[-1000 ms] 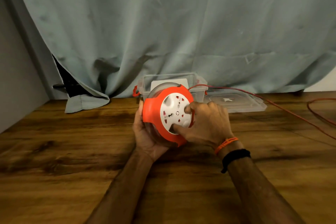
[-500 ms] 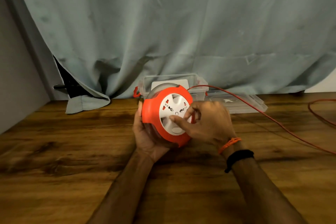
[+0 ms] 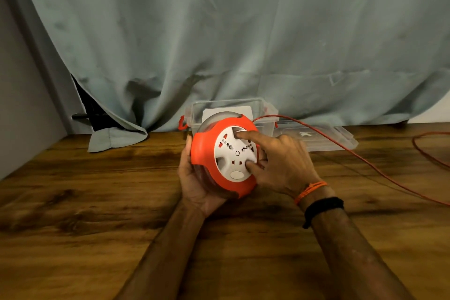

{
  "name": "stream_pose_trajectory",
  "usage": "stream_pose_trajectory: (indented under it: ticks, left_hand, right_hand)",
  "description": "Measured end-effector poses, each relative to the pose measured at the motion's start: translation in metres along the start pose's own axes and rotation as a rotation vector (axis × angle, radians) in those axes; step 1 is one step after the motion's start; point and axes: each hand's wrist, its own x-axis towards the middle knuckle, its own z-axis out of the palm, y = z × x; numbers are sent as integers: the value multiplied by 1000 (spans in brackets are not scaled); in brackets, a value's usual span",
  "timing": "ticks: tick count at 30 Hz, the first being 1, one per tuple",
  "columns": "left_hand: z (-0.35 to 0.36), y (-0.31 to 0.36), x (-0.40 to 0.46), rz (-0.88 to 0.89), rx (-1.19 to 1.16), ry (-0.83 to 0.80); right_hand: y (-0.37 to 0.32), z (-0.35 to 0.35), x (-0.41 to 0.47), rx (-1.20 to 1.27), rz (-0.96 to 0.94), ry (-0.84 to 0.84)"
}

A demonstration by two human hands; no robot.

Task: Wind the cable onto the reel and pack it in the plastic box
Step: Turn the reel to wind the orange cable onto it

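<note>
An orange cable reel point(image 3: 207, 151) with a white socket face stands tilted just above the wooden table point(image 3: 97, 202). My left hand point(image 3: 194, 185) cups it from behind and below. My right hand point(image 3: 280, 163) rests on the white face, index finger in an upper recess and thumb in a lower one. The thin orange cable point(image 3: 341, 148) runs from the reel's top right across the table to the right edge, with a loop at far right. The clear plastic box point(image 3: 219, 107) stands open behind the reel, against the curtain.
The box's clear lid point(image 3: 336, 139) lies flat to the right of the box, under the cable. A grey-green curtain point(image 3: 219, 44) hangs along the back, its hem on the table at left. A grey wall point(image 3: 19, 117) borders the left side.
My right fingers have shifted round the white face, which has turned, and the cable's slack on the right has moved. My left hand keeps its hold on the reel.
</note>
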Motion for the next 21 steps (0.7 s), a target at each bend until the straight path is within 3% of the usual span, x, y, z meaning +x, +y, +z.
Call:
stream_pose_trajectory:
  ticks: [6,14,21]
  left_hand:
    - [1,1,0,-1,-1,42]
    - [4,-2,0,2,15,81]
    - [3,0,0,-9,36,86]
  right_hand:
    - [-7,9,-5,-16,81,100]
    - [-34,21,-3,80,356,162]
    - [-41,15,2,195,328,184]
